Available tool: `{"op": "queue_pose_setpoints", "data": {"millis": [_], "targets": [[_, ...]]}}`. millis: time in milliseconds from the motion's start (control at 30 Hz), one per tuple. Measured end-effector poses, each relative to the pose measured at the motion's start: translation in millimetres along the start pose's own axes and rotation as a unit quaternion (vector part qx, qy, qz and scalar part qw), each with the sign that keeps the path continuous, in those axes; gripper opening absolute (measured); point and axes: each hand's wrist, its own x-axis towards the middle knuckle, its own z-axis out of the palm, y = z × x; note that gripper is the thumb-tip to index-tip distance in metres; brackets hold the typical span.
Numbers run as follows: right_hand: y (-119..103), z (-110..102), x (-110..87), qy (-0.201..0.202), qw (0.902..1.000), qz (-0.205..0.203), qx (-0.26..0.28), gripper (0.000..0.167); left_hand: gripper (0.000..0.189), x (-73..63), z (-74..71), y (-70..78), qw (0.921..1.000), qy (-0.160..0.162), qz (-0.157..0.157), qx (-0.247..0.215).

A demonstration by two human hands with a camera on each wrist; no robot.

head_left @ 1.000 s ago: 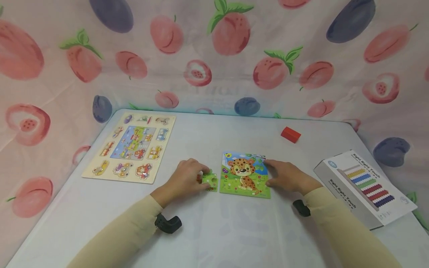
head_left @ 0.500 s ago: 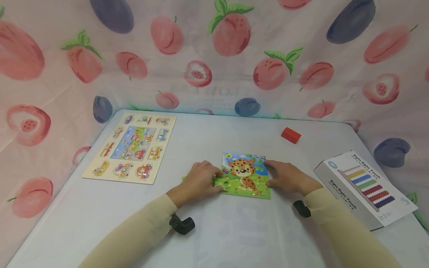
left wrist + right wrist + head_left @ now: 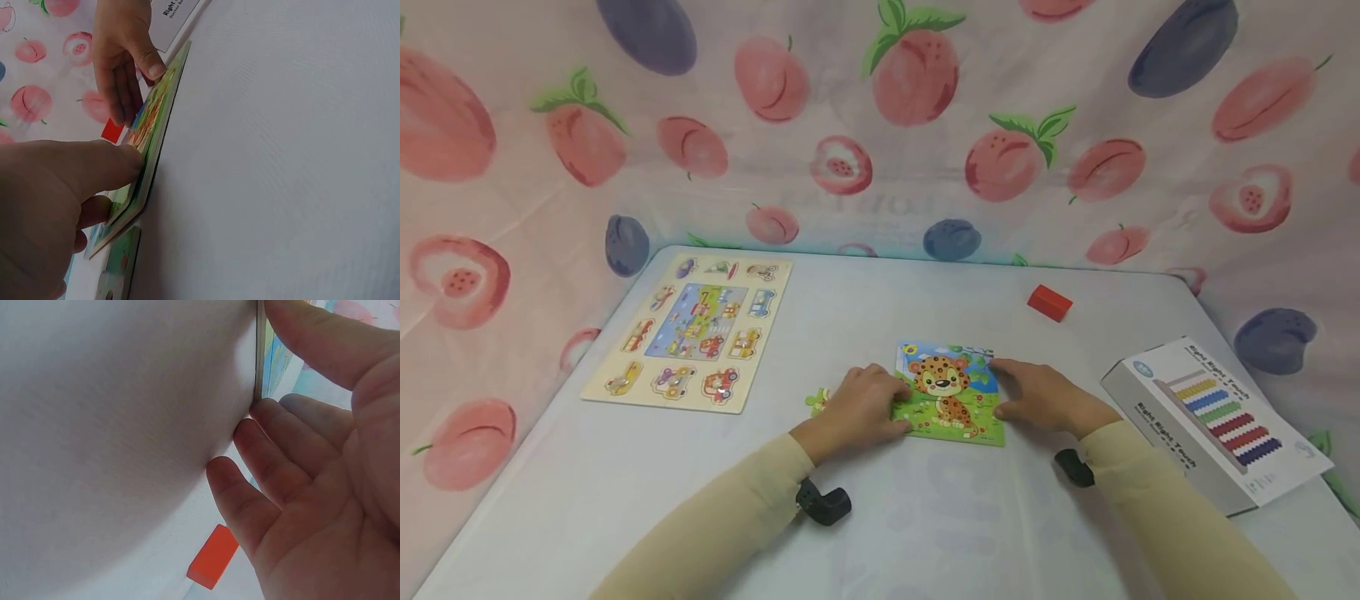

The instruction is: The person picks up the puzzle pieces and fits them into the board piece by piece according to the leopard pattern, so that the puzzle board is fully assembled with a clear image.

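A square jigsaw puzzle (image 3: 955, 383) with a spotted leopard cub on green grass lies at the table's centre. At its lower left, my left hand (image 3: 861, 408) pinches a green puzzle piece (image 3: 121, 199) between thumb and fingers, over the puzzle; the hand hides most of this piece. Behind the left hand, another puzzle piece (image 3: 817, 402), green and partly covered, lies on the table. My right hand (image 3: 1045, 396) rests against the puzzle's right edge. Its fingers (image 3: 275, 469) are nearly straight, with the thumb at the edge in the right wrist view.
A wooden vehicle puzzle board (image 3: 677, 392) lies at the back left. A red block (image 3: 1049, 302) sits behind the puzzle, to the right. A white and grey box (image 3: 1217, 425) stands at the right. Fruit-patterned cloth (image 3: 910, 167) hangs behind the table.
My left hand has carried the green piece rightward from beside the puzzle onto its lower left part. The other green piece has come into view behind it. The right hand has stayed in place.
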Motion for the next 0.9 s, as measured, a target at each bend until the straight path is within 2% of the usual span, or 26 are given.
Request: {"op": "queue_pose_setpoints", "data": {"millis": [333,600,900], "targets": [[-1.2,-0.5,-0.8,-0.003,0.9999,0.010,0.007,0.080,0.041,2.7,0.7,4.9,0.9999,-0.008,0.006,-0.011],[-2.0,-1.1,-0.6,-0.006,0.9999,0.013,0.007,0.081,0.042,5.1,2.0,1.9,0.9997,-0.012,0.017,0.009],[-2.4,-1.4,-1.3,-0.008,0.9999,0.008,0.004,0.081,0.043,7.8,3.7,-0.4,0.9999,-0.007,0.011,0.000]]}}
